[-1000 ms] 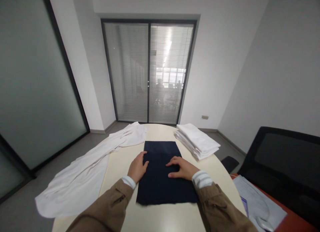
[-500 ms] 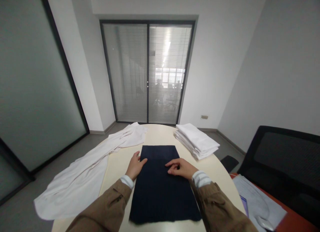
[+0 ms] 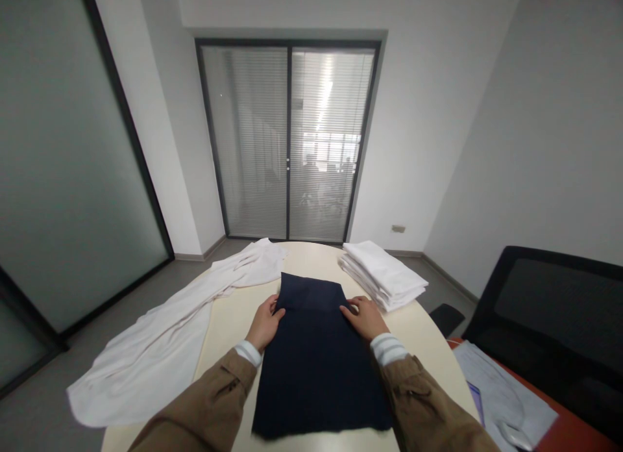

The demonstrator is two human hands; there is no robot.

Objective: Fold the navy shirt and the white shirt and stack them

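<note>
A dark navy cloth (image 3: pixel 316 367), laid out as a long rectangle, covers the middle of the round table in front of me. My left hand (image 3: pixel 265 323) pinches its left edge near the far end, thumb on top and fingers underneath. At the opposite edge, my right hand (image 3: pixel 365 317) grips the cloth the same way. The far end lifts slightly between the two hands, its left corner higher than the right one. The near end lies flat, with a slightly frayed edge.
Spread white fabric (image 3: pixel 165 338) hangs over the left side of the cream table (image 3: pixel 311 257). Folded white cloths (image 3: pixel 384 273) are stacked at the back right. A black mesh chair (image 3: pixel 559 322) stands at right, near a white item (image 3: pixel 506 387) on an orange surface.
My right hand has moved from the cloth's top surface out to its right edge and closed on it. My left hand now pinches the left edge, and the far end has risen a little.
</note>
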